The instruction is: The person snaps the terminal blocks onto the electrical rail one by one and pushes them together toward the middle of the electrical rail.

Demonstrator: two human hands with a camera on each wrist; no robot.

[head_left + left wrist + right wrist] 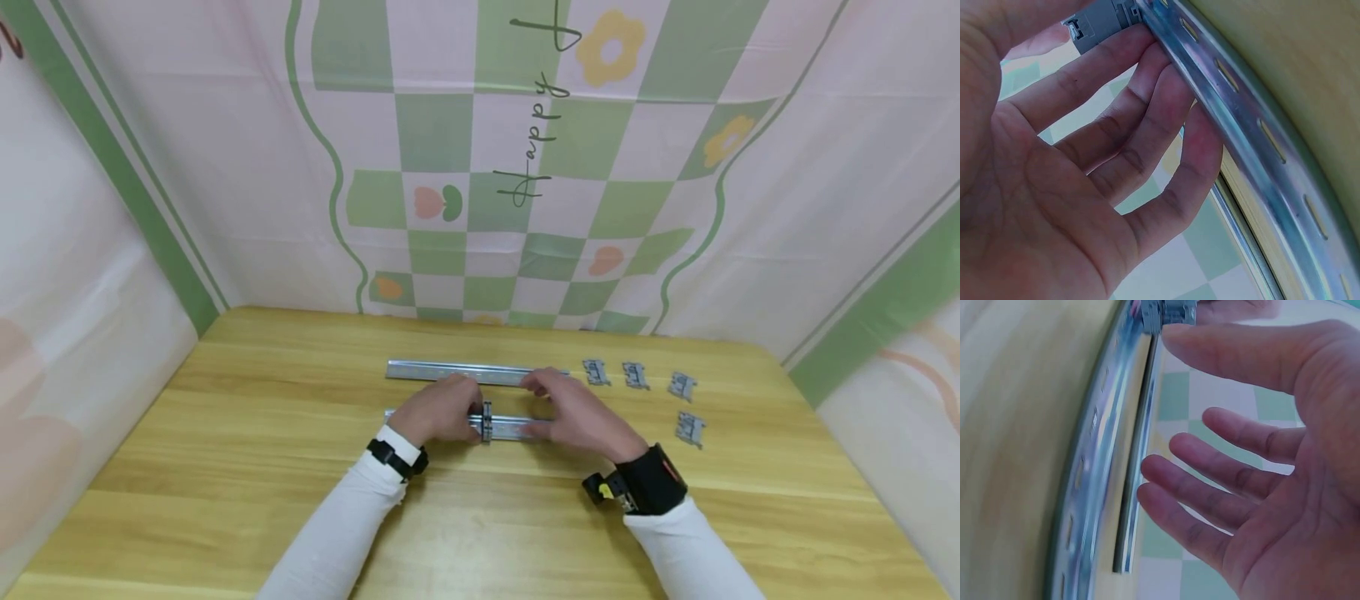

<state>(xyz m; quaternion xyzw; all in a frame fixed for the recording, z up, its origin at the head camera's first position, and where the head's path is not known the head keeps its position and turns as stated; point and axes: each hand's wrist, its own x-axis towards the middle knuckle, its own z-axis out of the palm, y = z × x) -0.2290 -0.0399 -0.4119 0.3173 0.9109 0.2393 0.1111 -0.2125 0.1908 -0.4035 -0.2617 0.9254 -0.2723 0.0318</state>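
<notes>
A slotted metal DIN rail [513, 429] lies across the table, with grey terminal blocks [487, 422] standing crosswise near its middle. My left hand [441, 410] is at their left side. In the left wrist view the thumb and index finger are on either side of a grey terminal block [1107, 28], pinching it, while the other fingertips rest along the rail [1235, 119]. My right hand [585, 417] is over the rail's right part, fingers spread and loosely bent, holding nothing. In the right wrist view its thumb tip lies close to the terminal blocks [1169, 314].
Behind the hands a second metal rail [450, 370] lies roughly parallel to the first. Several loose grey terminal blocks [635, 375] are spaced out on the wooden table [487, 525] at the right. A patterned cloth [502, 150] hangs beyond the far edge.
</notes>
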